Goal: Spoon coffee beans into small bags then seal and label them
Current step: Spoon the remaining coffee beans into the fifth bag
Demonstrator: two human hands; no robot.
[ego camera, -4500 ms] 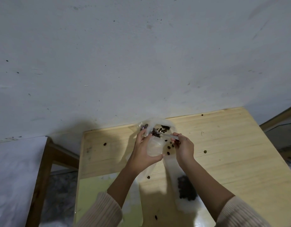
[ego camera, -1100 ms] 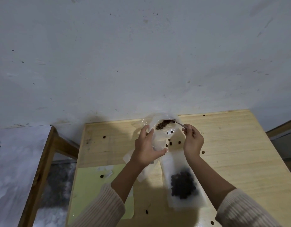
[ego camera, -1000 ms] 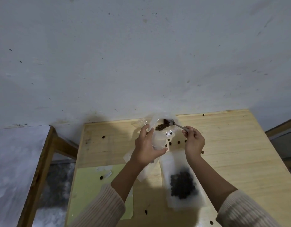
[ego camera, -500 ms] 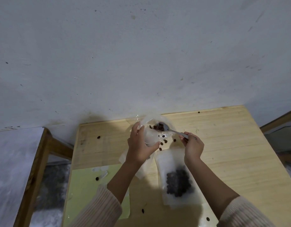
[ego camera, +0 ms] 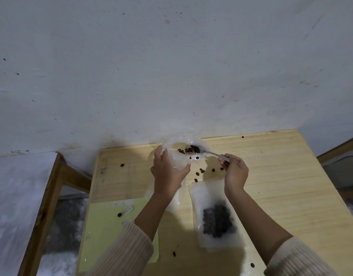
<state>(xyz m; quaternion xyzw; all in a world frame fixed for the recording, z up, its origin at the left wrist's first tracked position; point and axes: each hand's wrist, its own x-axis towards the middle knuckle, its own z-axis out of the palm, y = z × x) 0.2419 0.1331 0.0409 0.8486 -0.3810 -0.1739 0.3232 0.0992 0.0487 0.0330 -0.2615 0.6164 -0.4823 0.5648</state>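
Big white wall [ego camera: 171, 66] across the whole top of the frame, dotted with small dark specks and a few scuff marks. Light wooden table [ego camera: 271, 186] below it, filling the lower middle and right. Pale yellow-green sheet [ego camera: 104, 226] lying flat on the table's lower left part. Second wooden table [ego camera: 46, 196] at the left edge, with a white top and brown legs. Grey speckled floor [ego camera: 62, 226] showing in the gap between the two tables. Brown wooden frame [ego camera: 338, 146] at the far right edge.
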